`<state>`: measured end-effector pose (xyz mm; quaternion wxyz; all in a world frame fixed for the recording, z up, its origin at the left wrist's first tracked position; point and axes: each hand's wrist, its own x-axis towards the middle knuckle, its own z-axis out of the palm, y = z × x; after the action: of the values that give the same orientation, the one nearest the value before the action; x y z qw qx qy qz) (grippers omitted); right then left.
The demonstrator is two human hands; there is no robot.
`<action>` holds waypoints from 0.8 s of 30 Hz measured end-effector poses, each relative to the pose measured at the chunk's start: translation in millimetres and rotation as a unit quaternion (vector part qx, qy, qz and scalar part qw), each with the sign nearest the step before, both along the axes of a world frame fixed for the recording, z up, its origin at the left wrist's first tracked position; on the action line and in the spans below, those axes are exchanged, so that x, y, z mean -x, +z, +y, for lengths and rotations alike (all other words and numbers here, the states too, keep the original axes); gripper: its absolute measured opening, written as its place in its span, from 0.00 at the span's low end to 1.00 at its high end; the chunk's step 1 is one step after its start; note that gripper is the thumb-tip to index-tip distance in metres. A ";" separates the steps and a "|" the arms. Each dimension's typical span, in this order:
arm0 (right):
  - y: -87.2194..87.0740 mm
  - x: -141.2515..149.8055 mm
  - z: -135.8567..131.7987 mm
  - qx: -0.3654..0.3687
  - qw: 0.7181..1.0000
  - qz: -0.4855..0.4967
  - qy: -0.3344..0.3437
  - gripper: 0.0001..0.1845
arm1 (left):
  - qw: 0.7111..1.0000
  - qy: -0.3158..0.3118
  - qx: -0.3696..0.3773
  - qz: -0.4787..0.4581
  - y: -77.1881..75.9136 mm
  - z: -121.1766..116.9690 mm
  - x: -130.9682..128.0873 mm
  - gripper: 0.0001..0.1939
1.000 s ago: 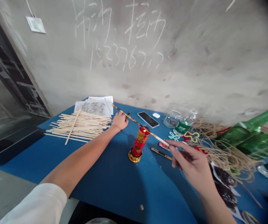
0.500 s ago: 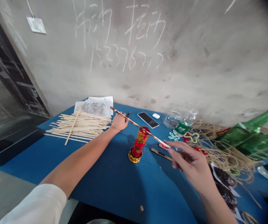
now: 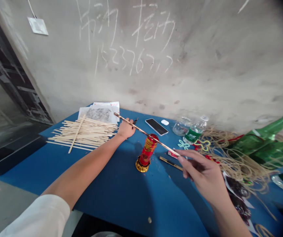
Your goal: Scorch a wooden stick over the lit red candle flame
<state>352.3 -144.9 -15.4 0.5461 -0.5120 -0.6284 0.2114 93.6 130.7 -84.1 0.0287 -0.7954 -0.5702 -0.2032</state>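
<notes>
A thin wooden stick with brown scorch marks (image 3: 137, 128) is pinched between the thumb and fingers of my right hand (image 3: 200, 172). It slants up to the left and passes over the top of a red candle (image 3: 148, 149) on a gold base (image 3: 142, 165). Whether a flame burns there I cannot see. My left hand (image 3: 126, 129) rests closed on the table beyond the candle, beside the light wooden sticks (image 3: 89, 131). A small dark thing (image 3: 135, 122) shows at its fingers, too hidden to name.
Behind the candle lie a phone (image 3: 156, 126) and a white earbud case (image 3: 164, 122). A utility knife (image 3: 171, 163) is near my right hand. To the right are a glass jar (image 3: 180, 126), a water bottle (image 3: 192, 133), tangled cord (image 3: 240, 164) and green bottles (image 3: 257, 138). Papers (image 3: 104, 112) lie against the wall.
The scorched stick has shifted slightly to the left over the candle, along with a small turn of my right hand. My left hand has stayed in place.
</notes>
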 end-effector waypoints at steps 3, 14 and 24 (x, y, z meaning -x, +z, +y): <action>-1.2 -2.3 -1.5 0.001 1.000 0.002 -0.014 0.13 | 1.000 0.001 -0.002 0.002 -1.0 0.8 0.2 0.15; -7.3 -12.8 2.1 0.041 0.990 0.118 -0.063 0.24 | 1.000 0.004 0.001 0.005 -0.3 -0.3 0.0 0.15; 4.0 -45.6 0.8 0.063 0.990 0.097 -0.083 0.26 | 1.000 0.006 0.012 0.000 -0.9 1.4 -0.2 0.16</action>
<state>397.9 -144.1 -11.4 0.5868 -0.5731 -0.5129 0.2533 93.8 132.1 -85.0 0.0206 -0.7925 -0.5771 -0.1964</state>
